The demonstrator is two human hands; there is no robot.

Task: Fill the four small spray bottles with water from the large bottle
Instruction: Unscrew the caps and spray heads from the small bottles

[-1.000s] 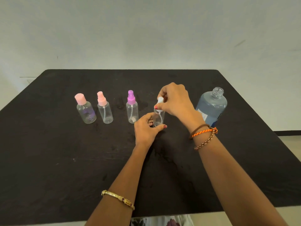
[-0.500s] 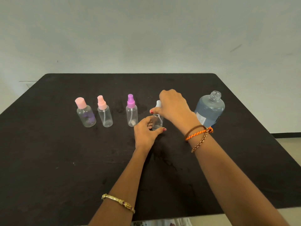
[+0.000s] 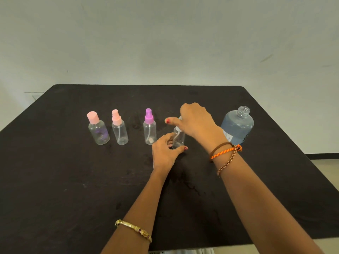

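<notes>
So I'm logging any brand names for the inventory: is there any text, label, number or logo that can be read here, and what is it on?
Nothing can be read.
Large bottle: a small white label low on its side, partly behind the right wrist, print too blurred to read.
Purple marking on the leftmost spray bottle: blurred, not legible as text.
The other three small spray bottles show no lettering.

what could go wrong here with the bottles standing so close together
The large bottle stands uncapped right behind the right hand; a backward wrist bump might tip it and spill water on the table. The left hand grips only the base of the white-topped spray bottle, so twisting its top could make it slip. It might then knock the purple-topped bottle beside it.
</notes>
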